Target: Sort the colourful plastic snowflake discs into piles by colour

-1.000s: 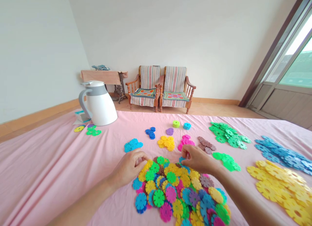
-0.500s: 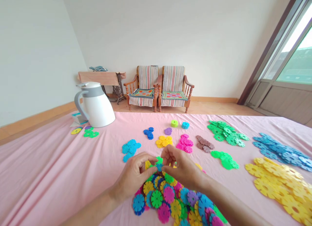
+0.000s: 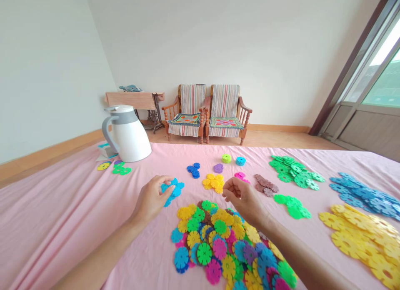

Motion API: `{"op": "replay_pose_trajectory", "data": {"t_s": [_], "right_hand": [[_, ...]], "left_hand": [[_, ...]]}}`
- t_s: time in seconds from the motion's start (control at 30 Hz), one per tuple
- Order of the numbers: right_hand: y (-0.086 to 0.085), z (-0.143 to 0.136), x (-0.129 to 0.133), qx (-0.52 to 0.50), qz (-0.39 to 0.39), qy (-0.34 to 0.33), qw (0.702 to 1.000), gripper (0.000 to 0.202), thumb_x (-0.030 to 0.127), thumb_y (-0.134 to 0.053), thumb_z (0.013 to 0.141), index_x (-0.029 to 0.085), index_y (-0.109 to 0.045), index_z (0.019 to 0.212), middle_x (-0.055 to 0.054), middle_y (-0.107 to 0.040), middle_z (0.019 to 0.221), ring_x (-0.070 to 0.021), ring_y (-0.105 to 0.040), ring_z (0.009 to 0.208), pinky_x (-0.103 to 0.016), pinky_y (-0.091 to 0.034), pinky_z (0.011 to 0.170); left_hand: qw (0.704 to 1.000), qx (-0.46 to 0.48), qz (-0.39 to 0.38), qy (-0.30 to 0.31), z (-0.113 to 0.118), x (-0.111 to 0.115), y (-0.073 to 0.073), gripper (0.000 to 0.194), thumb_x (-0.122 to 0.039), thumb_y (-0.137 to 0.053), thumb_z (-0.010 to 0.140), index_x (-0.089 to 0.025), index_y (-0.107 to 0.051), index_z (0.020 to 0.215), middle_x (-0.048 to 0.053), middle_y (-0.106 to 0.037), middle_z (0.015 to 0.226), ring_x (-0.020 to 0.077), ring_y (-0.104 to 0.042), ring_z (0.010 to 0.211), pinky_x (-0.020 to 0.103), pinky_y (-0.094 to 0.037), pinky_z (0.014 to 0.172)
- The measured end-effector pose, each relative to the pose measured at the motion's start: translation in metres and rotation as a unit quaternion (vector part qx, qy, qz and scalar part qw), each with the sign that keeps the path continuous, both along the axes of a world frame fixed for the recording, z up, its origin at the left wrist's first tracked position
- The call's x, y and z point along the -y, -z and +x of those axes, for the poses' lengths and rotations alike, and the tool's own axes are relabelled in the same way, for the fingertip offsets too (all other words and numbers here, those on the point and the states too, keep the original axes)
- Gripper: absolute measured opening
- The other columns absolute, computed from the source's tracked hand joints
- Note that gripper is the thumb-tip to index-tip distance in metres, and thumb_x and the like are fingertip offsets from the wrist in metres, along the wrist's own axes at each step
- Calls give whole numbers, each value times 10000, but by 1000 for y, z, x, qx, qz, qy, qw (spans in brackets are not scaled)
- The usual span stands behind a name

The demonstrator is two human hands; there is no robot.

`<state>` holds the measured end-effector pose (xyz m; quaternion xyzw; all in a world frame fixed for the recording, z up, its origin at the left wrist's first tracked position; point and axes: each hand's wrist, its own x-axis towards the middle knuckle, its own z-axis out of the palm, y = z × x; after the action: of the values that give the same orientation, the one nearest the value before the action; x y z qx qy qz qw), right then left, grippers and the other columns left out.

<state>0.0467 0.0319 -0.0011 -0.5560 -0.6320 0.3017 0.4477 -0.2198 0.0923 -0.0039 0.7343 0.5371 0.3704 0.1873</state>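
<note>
My left hand (image 3: 155, 195) is at the light blue disc pile (image 3: 176, 187), its thumb and fingertips over the pile's near left part; whether it pinches a disc is hard to make out. My right hand (image 3: 242, 197) hovers beside the small yellow pile (image 3: 213, 182), fingers curled and thumb near the index finger; any disc between them is too small to see. Nearer to me lies a big mixed heap of notched flower discs (image 3: 220, 227) in yellow, green, blue, pink and purple. The pink pile (image 3: 241, 176) is partly hidden behind my right hand.
On the pink cloth (image 3: 78, 206) stands a white jug (image 3: 130, 138) at the back left. Rightward lie brown (image 3: 265, 184), green (image 3: 293, 171), blue (image 3: 365, 193) and large yellow (image 3: 359, 233) disc piles. Dark blue (image 3: 194, 170) and purple (image 3: 218, 168) discs lie farther back.
My hands have parted from above the mixed heap. My left hand moved left to the light blue pile, the right one slightly right and up. The blue disc between them is no longer there.
</note>
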Motion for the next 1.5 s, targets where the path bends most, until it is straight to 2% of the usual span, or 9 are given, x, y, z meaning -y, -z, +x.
{"op": "replay_pose_trajectory", "data": {"t_s": [0.17, 0.27, 0.57, 0.7, 0.83, 1.03, 1.3, 1.4, 1.5], "right_hand": [[-10, 6, 14, 19, -12, 4, 1000, 59, 199, -488, 781, 185, -525, 738, 5, -602, 642, -137, -596, 606, -245, -443, 552], [-12, 11, 29, 67, -17, 21, 997, 93, 218, -477, 792, 196, -526, 717, 10, -591, 631, -134, -573, 597, -244, -426, 546], [10, 29, 41, 119, -15, 52, 991, 102, 226, -467, 807, 214, -527, 725, 18, -579, 617, -137, -555, 575, -247, -405, 533], [9, 31, 40, 136, -2, 64, 989, 119, 213, -461, 810, 208, -532, 715, 10, -595, 631, -137, -553, 582, -246, -399, 545], [6, 33, 43, 144, 5, 63, 988, 128, 219, -461, 810, 208, -529, 702, 9, -594, 621, -138, -554, 583, -245, -400, 547], [3, 34, 46, 163, 13, 66, 984, 135, 212, -451, 810, 211, -527, 698, 7, -594, 618, -142, -555, 585, -250, -393, 545], [4, 34, 48, 183, 14, 57, 981, 125, 183, -448, 804, 215, -534, 719, 17, -605, 622, -138, -561, 585, -237, -369, 525], [4, 34, 47, 185, 19, 60, 981, 118, 183, -454, 802, 215, -538, 725, 17, -611, 631, -137, -565, 592, -235, -376, 532], [3, 35, 46, 189, 20, 60, 980, 123, 183, -450, 804, 213, -543, 729, 17, -613, 628, -136, -563, 587, -237, -371, 533]], "left_hand": [[978, -119, -44, 166, 8, 18, -16, 174, -310, -552, 781, -188, -666, 830, 13, -602, 790, 100, -477, 528, 215, -380, 523], [962, -159, -61, 213, 13, 28, -18, 159, -283, -597, 754, -210, -667, 876, 7, -587, 793, 128, -515, 606, 224, -379, 576], [963, -128, -86, 221, 19, 33, -14, 126, -183, -561, 750, -198, -636, 850, -7, -600, 734, 129, -531, 579, 217, -373, 534], [965, -72, -137, 213, 20, 30, -12, 156, -234, -493, 813, -184, -640, 827, -1, -625, 689, 120, -562, 508, 211, -396, 479], [975, -5, -147, 165, 21, 25, -13, 202, -326, -526, 793, -151, -626, 784, 18, -621, 730, 109, -573, 457, 196, -386, 396], [972, 2, -189, 140, 46, 9, -23, 197, -335, -558, 747, -146, -610, 769, -46, -539, 454, 113, -530, 383, 169, -337, 344], [981, 1, -135, 137, 101, -34, -7, 171, -243, -572, 706, -125, -657, 797, 34, -679, 790, 72, -548, 405, 178, -401, 401], [983, -12, -127, 134, 97, -38, -7, 222, -247, -537, 717, -127, -655, 862, 45, -679, 852, 72, -539, 402, 185, -391, 395], [979, -32, -132, 154, 76, -29, -15, 182, -230, -532, 691, -142, -645, 803, 26, -672, 806, 89, -543, 437, 187, -389, 403]]}}
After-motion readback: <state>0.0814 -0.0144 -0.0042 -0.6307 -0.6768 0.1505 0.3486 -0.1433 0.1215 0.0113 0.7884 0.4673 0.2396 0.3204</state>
